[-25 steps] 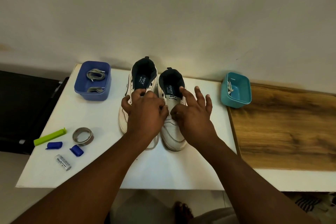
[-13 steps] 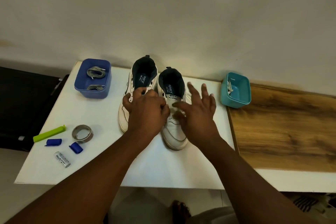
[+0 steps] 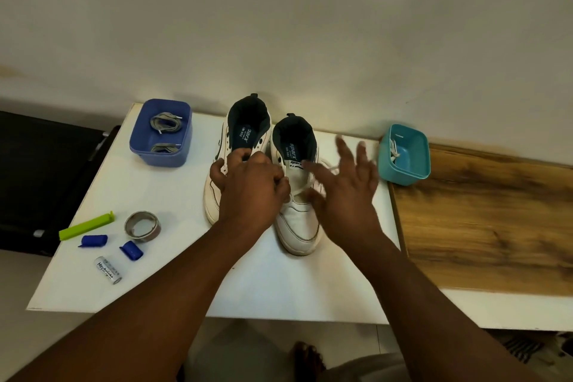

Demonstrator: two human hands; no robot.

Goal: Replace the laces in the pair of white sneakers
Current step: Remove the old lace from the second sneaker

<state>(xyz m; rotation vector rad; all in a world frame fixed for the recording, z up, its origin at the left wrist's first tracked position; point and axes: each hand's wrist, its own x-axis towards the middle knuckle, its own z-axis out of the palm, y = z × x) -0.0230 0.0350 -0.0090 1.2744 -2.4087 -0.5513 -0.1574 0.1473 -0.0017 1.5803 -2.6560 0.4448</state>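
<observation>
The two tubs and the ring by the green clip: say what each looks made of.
Blue tub and teal tub: likely moulded plastic, a uniform colour with a soft sheen and rounded corners. Ring: probably metal, grey with bright glints on its inner wall, though a tape roll cannot be ruled out.

Right hand (image 3: 344,192) blurred — grip unclear (left sneaker (image 3: 217,195) half-hidden).
</observation>
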